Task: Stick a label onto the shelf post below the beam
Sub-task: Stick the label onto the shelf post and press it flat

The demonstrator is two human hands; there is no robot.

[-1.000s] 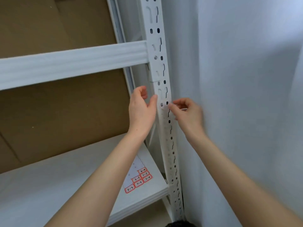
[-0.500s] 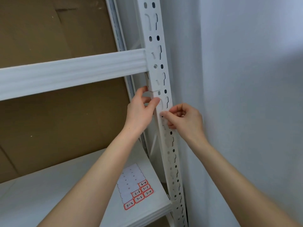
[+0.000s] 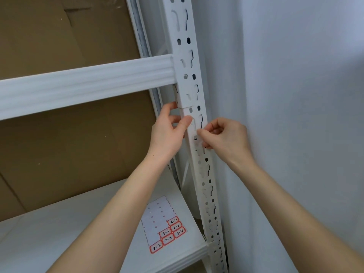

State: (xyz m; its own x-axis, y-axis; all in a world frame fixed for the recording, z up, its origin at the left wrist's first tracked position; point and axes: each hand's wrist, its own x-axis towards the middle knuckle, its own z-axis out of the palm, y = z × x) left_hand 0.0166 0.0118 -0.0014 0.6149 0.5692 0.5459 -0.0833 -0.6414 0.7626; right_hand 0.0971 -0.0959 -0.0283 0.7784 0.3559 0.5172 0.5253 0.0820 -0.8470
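Reader: Label, where is it?

Describer: Against the front face of the post, a little below the beam. It is pale on white metal and hard to make out. The right hand pinches it between thumb and forefinger, with the other fingers curled in.

Reader: Which way does it lie from that hand?

Describer: At the fingertips, to the hand's left. The hand reaches in from the wall side. The post's long axis runs upright.

Reader: And the left hand?

Describer: The left hand grips the post from the opposite side. Its thumb lies flat on the front face just above the label, and its fingers curl behind the edge. The right hand is nearer, so pressing the label flat likely falls to it.

Reader: Anything else?

Describer: A part-used, red-bordered sheet lies on the shelf below.
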